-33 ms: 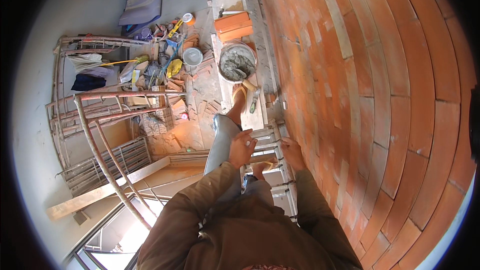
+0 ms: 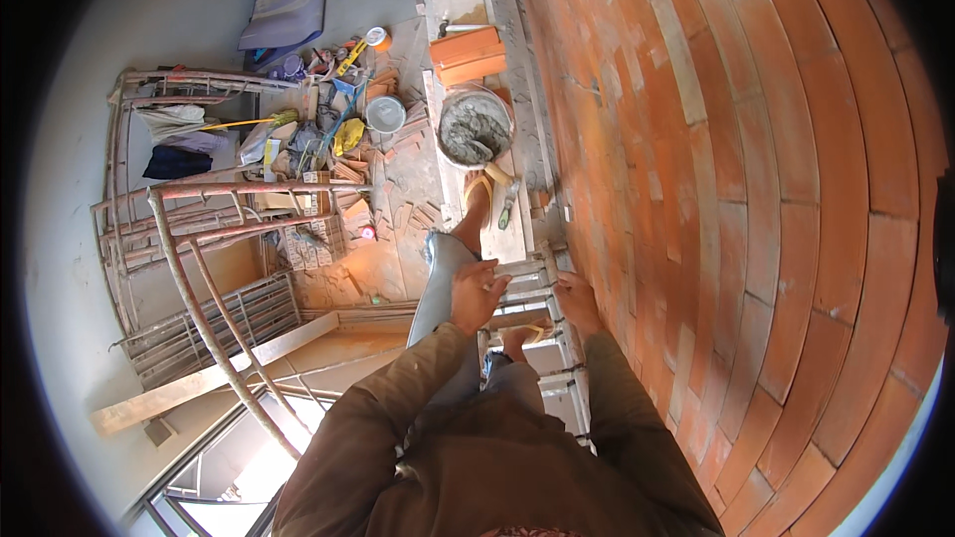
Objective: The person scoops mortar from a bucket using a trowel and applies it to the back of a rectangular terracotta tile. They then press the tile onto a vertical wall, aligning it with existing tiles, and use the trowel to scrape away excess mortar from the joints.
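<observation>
My left hand [image 2: 476, 296] hangs in front of my body, above my bent leg in light jeans. Its fingers are loosely bent, the thumb stands apart, and nothing shows in it. To its right, my right hand [image 2: 580, 304] hovers close to the rail of a metal frame with rungs [image 2: 557, 310], its fingers half bent and apart. I cannot tell whether the fingertips touch the rail. Ahead, a bucket of grey mortar [image 2: 476, 129] stands on a plank [image 2: 509, 239] beside my sandalled foot. A trowel-like tool with a wooden handle [image 2: 497, 174] leans at its rim.
A wall of orange bricks [image 2: 736, 239] rises close on my right. Orange bricks [image 2: 468, 56] lie on the plank beyond the bucket. To the left stand rusty scaffold frames [image 2: 209, 283]. Lower down lie a white bucket [image 2: 385, 114], loose brick pieces [image 2: 408, 214] and a yellow bag [image 2: 347, 136].
The view has shifted very slightly. My left hand has turned a little, its thumb and fingers changing position; my right hand has barely moved.
</observation>
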`<state>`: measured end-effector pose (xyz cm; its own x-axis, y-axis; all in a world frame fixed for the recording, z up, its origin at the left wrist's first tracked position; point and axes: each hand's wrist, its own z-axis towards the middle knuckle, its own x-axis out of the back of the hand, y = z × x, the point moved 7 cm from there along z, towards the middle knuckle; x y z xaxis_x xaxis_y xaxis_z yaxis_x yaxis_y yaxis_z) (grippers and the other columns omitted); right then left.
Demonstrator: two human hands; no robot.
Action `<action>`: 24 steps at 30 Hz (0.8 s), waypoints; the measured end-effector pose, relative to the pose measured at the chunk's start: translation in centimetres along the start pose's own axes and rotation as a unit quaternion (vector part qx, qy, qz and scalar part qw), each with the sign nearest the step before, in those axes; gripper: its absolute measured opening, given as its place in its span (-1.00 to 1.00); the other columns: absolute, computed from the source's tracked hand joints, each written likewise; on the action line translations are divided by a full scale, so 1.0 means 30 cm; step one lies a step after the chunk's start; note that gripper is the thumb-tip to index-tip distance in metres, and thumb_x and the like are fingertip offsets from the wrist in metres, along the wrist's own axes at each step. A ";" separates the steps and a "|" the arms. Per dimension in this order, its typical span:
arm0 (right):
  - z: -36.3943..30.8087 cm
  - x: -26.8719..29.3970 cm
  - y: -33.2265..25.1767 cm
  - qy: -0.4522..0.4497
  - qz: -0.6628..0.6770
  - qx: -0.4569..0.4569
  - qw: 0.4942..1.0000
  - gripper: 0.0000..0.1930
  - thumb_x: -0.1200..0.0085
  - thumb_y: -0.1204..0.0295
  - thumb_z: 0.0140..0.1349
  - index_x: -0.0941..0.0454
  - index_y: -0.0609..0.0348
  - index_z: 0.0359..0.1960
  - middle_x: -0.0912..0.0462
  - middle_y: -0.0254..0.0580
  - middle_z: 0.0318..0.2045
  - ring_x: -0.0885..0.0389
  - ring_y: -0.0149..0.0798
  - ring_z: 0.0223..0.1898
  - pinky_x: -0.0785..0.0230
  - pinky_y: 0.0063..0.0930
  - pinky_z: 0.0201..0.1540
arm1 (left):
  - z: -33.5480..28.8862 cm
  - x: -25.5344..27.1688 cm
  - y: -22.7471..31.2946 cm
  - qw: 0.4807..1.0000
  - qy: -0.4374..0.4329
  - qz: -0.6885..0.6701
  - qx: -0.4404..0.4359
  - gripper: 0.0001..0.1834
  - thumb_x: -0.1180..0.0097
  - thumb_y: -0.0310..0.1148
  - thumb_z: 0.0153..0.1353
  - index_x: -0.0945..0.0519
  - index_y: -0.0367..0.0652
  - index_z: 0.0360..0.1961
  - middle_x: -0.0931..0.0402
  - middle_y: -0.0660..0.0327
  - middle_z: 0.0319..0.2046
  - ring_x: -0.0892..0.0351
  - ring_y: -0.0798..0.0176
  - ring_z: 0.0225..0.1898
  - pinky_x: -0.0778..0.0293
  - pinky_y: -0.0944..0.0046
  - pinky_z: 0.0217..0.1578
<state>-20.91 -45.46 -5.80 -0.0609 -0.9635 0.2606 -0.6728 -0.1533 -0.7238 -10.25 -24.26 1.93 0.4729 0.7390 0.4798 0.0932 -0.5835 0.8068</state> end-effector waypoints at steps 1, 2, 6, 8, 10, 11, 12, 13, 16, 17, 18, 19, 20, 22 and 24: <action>0.080 -0.040 0.021 -0.008 -0.021 0.016 1.000 -0.58 -0.06 0.46 0.32 -0.49 0.44 0.18 -0.64 0.22 0.03 -0.64 -0.04 0.09 -0.47 -0.32 0.13 | 0.030 0.045 0.003 0.999 0.019 0.048 -0.009 -0.61 -0.29 -0.12 0.20 -0.70 -0.32 -0.41 -0.60 -0.06 0.04 -0.48 -0.16 0.18 -0.19 -0.09 0.32; 0.155 -0.082 0.020 -0.010 -0.041 0.040 0.998 -0.57 -0.07 0.46 0.31 -0.50 0.42 0.17 -0.64 0.23 0.02 -0.64 -0.02 0.08 -0.47 -0.29 0.12 | 0.055 0.085 0.000 0.995 0.037 0.095 -0.016 -0.60 -0.29 -0.11 0.20 -0.71 -0.31 -0.44 -0.61 -0.04 0.02 -0.48 -0.13 0.18 -0.15 -0.11 0.34; 0.420 -0.235 -0.102 0.034 -0.140 0.140 0.980 -0.60 -0.13 0.37 0.23 -0.58 0.33 0.07 -0.66 0.26 -0.08 -0.67 0.17 -0.05 -0.50 -0.09 0.04 | 0.128 0.147 -0.126 0.968 0.094 0.231 0.001 -0.43 -0.22 0.01 0.23 -0.62 -0.27 0.06 -0.42 -0.09 0.24 -0.26 -0.14 0.35 0.02 -0.32 0.37; 0.543 -0.281 -0.146 0.049 -0.192 0.135 0.971 -0.62 -0.13 0.31 0.21 -0.62 0.29 -0.02 -0.67 0.25 -0.14 -0.67 0.24 -0.09 -0.51 -0.01 0.01 | 0.155 0.133 -0.206 0.963 0.042 0.263 0.051 -0.32 -0.19 0.01 0.25 -0.45 -0.25 0.25 -0.30 -0.10 0.32 -0.17 -0.15 0.40 0.06 -0.36 0.37; 0.663 -0.320 -0.139 0.013 -0.240 0.072 0.968 -0.64 -0.09 0.25 0.23 -0.63 0.27 -0.07 -0.68 0.22 -0.15 -0.66 0.23 -0.07 -0.50 0.02 0.02 | 0.173 0.123 -0.240 0.961 0.014 0.255 0.102 -0.30 -0.18 0.01 0.26 -0.42 -0.26 0.27 -0.30 -0.09 0.32 -0.16 -0.15 0.41 0.05 -0.36 0.37; 0.732 -0.337 -0.100 -0.010 -0.265 0.038 0.963 -0.64 -0.06 0.23 0.24 -0.64 0.26 -0.10 -0.68 0.19 -0.14 -0.66 0.22 -0.06 -0.51 0.03 0.02 | 0.198 0.121 -0.224 0.963 0.002 0.253 0.091 -0.26 -0.18 0.02 0.26 -0.36 -0.26 0.30 -0.29 -0.09 0.32 -0.15 -0.14 0.41 0.02 -0.35 0.35; 0.796 -0.359 -0.051 -0.037 -0.293 0.006 0.956 -0.64 -0.04 0.20 0.26 -0.65 0.24 -0.13 -0.69 0.17 -0.13 -0.66 0.21 -0.04 -0.51 0.05 0.02 | 0.206 0.125 -0.223 0.963 -0.003 0.254 0.094 -0.26 -0.19 0.02 0.25 -0.36 -0.26 0.30 -0.30 -0.08 0.32 -0.15 -0.14 0.41 0.01 -0.33 0.35; 0.838 -0.375 0.002 -0.049 -0.311 -0.015 0.949 -0.64 -0.03 0.20 0.26 -0.65 0.23 -0.12 -0.69 0.15 -0.12 -0.66 0.20 -0.04 -0.51 0.05 0.01 | 0.215 0.128 -0.223 0.962 -0.010 0.257 0.096 -0.26 -0.19 0.03 0.25 -0.36 -0.26 0.30 -0.31 -0.08 0.32 -0.15 -0.14 0.41 -0.01 -0.32 0.35; 0.945 -0.446 0.203 -0.053 -0.308 -0.059 0.948 -0.62 -0.13 0.18 0.23 -0.65 0.27 -0.14 -0.70 0.18 -0.16 -0.67 0.18 -0.07 -0.52 0.02 -0.02 | 0.242 0.139 -0.231 0.960 -0.014 0.264 0.093 -0.25 -0.23 -0.01 0.21 -0.37 -0.27 0.28 -0.34 -0.07 0.29 -0.19 -0.14 0.38 -0.06 -0.27 0.32; 0.962 -0.472 0.269 -0.049 -0.296 -0.072 0.951 -0.61 -0.18 0.17 0.21 -0.64 0.29 -0.15 -0.70 0.20 -0.18 -0.67 0.18 -0.10 -0.52 0.00 -0.04 | 0.257 0.148 -0.228 0.958 -0.021 0.269 0.097 -0.25 -0.24 -0.02 0.20 -0.37 -0.28 0.28 -0.35 -0.07 0.28 -0.20 -0.15 0.38 -0.07 -0.26 0.31; 0.980 -0.501 0.321 -0.069 -0.294 -0.086 0.949 -0.61 -0.17 0.15 0.21 -0.64 0.26 -0.14 -0.70 0.17 -0.16 -0.67 0.17 -0.07 -0.53 0.01 -0.02 | 0.270 0.155 -0.232 0.956 -0.026 0.272 0.103 -0.25 -0.24 -0.03 0.19 -0.37 -0.28 0.28 -0.35 -0.07 0.28 -0.21 -0.15 0.37 -0.08 -0.26 0.30; 0.997 -0.531 0.376 -0.088 -0.291 -0.100 0.947 -0.62 -0.17 0.14 0.22 -0.64 0.22 -0.14 -0.70 0.14 -0.14 -0.68 0.16 -0.04 -0.53 0.01 -0.01 | 0.282 0.153 -0.241 0.953 -0.032 0.286 0.095 -0.24 -0.25 -0.04 0.17 -0.37 -0.30 0.28 -0.35 -0.09 0.28 -0.22 -0.18 0.35 -0.09 -0.25 0.29; 1.008 -0.567 0.424 -0.111 -0.287 -0.114 0.945 -0.62 -0.16 0.12 0.23 -0.64 0.18 -0.13 -0.70 0.11 -0.11 -0.68 0.15 -0.01 -0.54 0.01 0.00 | 0.293 0.154 -0.248 0.951 -0.038 0.290 0.104 -0.24 -0.25 -0.04 0.17 -0.36 -0.30 0.28 -0.34 -0.09 0.28 -0.22 -0.18 0.36 -0.08 -0.25 0.30; 1.044 -0.631 0.512 -0.099 -0.253 -0.160 0.949 -0.53 -0.23 0.07 0.21 -0.55 0.20 -0.05 -0.68 0.12 -0.11 -0.68 0.16 -0.04 -0.54 0.03 -0.03 | 0.313 0.162 -0.250 0.946 -0.046 0.296 0.123 -0.23 -0.26 -0.03 0.17 -0.36 -0.29 0.29 -0.34 -0.10 0.29 -0.20 -0.19 0.37 -0.06 -0.26 0.31; 1.092 -0.688 0.572 -0.068 -0.229 -0.187 0.953 -0.49 -0.24 0.06 0.21 -0.50 0.20 0.01 -0.67 0.12 -0.11 -0.67 0.16 -0.05 -0.54 0.04 -0.05 | 0.343 0.173 -0.242 0.936 -0.068 0.313 0.144 -0.22 -0.26 -0.02 0.16 -0.36 -0.28 0.29 -0.33 -0.11 0.29 -0.19 -0.20 0.37 -0.05 -0.26 0.31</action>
<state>-7.04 -35.38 -44.52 0.3807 -0.8384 0.3902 -0.8234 -0.4993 -0.2696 0.54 -19.65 -4.99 0.6191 0.1844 0.7634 -0.0151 -0.9691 0.2463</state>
